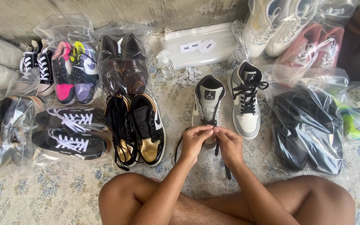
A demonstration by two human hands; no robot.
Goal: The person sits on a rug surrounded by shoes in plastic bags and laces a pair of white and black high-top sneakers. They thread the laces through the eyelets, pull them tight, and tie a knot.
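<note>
— right in front of the crossed legs, what's going on?

— both hands meet over the toe end of a grey high-top sneaker [207, 106] standing on the patterned rug [42, 191]. the left hand [194, 141] is closed, fingertips pinching a black lace [179, 143]; the right hand [230, 143] is closed too, pinching the same lace where the thumbs touch.

— where does the lace run?

— one end loops down to the left of that sneaker, the other hangs below the right hand toward the knee.

— and its partner?

— the matching grey sneaker [246, 102] sits just to the right of the first, already laced in black, toe pointing toward the person.

— what's to the left of the grey sneaker?

— a black and gold pair [140, 127], unbagged, just beside it. further left, black sneakers with white laces [69, 133] in a clear bag.

— beyond it?

— a small spray bottle [166, 66], a scatter of little white packets [190, 76], and a folded stack of clear bags [201, 46] with white labels.

— to the right?

— a bagged black pair [307, 129], near the laced sneaker, with more bagged shoes behind.
</note>
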